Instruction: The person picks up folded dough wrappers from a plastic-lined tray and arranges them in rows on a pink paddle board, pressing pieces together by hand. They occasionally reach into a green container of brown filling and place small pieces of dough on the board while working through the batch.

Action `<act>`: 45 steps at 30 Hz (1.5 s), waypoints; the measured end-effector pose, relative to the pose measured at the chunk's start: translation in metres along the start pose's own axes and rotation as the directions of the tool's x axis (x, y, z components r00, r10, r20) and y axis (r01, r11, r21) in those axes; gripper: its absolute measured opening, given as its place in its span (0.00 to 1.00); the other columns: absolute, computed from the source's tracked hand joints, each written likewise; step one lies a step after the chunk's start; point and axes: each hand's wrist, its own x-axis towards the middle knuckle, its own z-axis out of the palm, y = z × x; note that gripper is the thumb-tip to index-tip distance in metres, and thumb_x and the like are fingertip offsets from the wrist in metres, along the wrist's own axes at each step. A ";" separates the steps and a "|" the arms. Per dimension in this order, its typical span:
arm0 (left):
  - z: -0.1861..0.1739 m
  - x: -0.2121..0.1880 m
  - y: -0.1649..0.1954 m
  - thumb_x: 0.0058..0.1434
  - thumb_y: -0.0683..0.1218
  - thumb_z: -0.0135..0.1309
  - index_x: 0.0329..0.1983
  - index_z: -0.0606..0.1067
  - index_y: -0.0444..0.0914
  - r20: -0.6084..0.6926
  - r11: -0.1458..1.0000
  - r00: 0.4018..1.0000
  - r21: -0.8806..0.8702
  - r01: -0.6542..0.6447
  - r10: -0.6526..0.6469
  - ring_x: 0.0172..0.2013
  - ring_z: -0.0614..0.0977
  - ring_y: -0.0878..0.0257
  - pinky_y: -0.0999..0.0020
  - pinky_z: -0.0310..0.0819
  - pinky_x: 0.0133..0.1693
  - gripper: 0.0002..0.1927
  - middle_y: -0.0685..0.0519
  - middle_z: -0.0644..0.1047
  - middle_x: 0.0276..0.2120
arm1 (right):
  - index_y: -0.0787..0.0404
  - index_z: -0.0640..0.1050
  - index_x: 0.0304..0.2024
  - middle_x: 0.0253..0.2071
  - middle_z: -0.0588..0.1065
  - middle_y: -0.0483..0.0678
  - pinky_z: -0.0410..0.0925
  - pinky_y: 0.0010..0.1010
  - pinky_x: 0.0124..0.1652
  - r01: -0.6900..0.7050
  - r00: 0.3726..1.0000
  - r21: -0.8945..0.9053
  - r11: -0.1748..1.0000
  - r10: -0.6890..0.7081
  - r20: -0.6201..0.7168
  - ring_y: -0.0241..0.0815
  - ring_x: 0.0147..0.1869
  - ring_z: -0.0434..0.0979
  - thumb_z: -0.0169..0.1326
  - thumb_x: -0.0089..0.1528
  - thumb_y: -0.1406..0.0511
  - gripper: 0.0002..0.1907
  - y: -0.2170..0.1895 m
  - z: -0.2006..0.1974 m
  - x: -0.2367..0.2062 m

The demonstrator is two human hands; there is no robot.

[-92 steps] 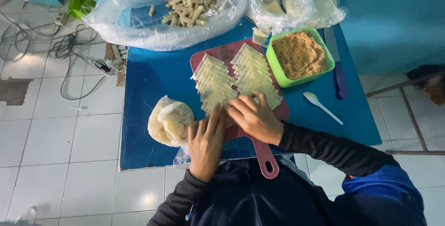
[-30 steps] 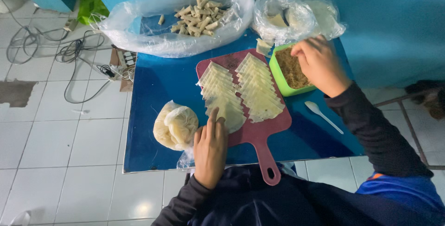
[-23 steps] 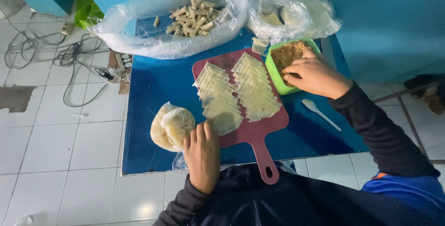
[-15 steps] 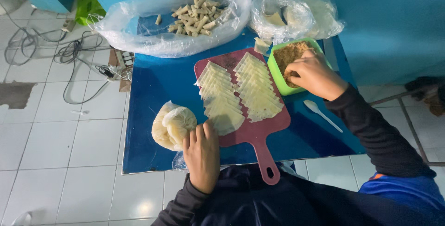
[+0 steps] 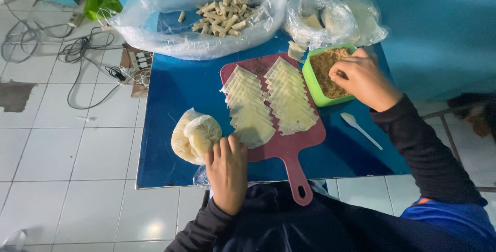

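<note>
- Filling (image 5: 330,71) sits in the green bowl (image 5: 313,84), far right on the surface (image 5: 165,107).
- Right hand (image 5: 364,79) has moved from the wrappers (image 5: 271,102) into the bowl, fingers pinching filling.
- Left hand (image 5: 227,172) stays flat, released, at the near board (image 5: 289,151) edge.

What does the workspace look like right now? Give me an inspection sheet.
Surface: blue table, glossy, on a white tiled floor.
Job's things: red cutting board with two rows of overlapping wrappers; green bowl of brown filling.
Clutter: bag of finished rolls; two clear bags at the back; bagged dough; white spoon.
Hands: left hand flat at the board's near edge; right hand in the bowl, fingers curled.
Cables: tangled cords and power strip on the floor, left.
Surroundings: blue wall behind.
</note>
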 end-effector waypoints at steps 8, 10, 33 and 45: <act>0.000 0.002 0.000 0.62 0.47 0.57 0.40 0.72 0.38 -0.037 0.999 0.999 -0.027 -0.020 0.019 0.41 0.77 0.53 0.57 0.67 0.46 0.10 0.50 0.73 0.34 | 0.54 0.82 0.35 0.35 0.81 0.42 0.64 0.40 0.52 0.238 0.962 0.070 0.969 -0.225 -0.158 0.44 0.48 0.74 0.61 0.61 0.63 0.02 -0.061 -0.013 0.018; 0.000 0.003 -0.001 0.63 0.47 0.57 0.40 0.72 0.38 -0.026 0.999 0.999 -0.027 -0.021 0.020 0.40 0.77 0.53 0.57 0.67 0.46 0.10 0.50 0.73 0.34 | 0.56 0.82 0.35 0.35 0.81 0.41 0.65 0.38 0.51 0.318 0.947 0.241 0.917 -0.294 -0.129 0.42 0.45 0.73 0.61 0.63 0.64 0.03 -0.092 0.003 0.018; -0.006 0.009 0.000 0.62 0.45 0.56 0.38 0.72 0.37 -0.029 0.994 0.997 -0.088 -0.068 0.065 0.37 0.77 0.53 0.58 0.68 0.40 0.07 0.50 0.74 0.33 | 0.56 0.82 0.41 0.47 0.77 0.41 0.60 0.43 0.57 0.449 0.894 0.354 0.821 -0.416 -0.169 0.45 0.57 0.72 0.62 0.58 0.63 0.09 -0.149 0.078 -0.015; 0.004 0.012 -0.001 0.63 0.44 0.55 0.41 0.71 0.37 0.010 0.983 0.996 -0.165 -0.084 0.087 0.39 0.77 0.53 0.57 0.67 0.40 0.08 0.50 0.75 0.35 | 0.58 0.82 0.41 0.46 0.77 0.41 0.64 0.40 0.56 0.406 0.913 0.404 0.819 -0.346 -0.216 0.47 0.57 0.72 0.63 0.59 0.66 0.08 -0.144 0.079 -0.012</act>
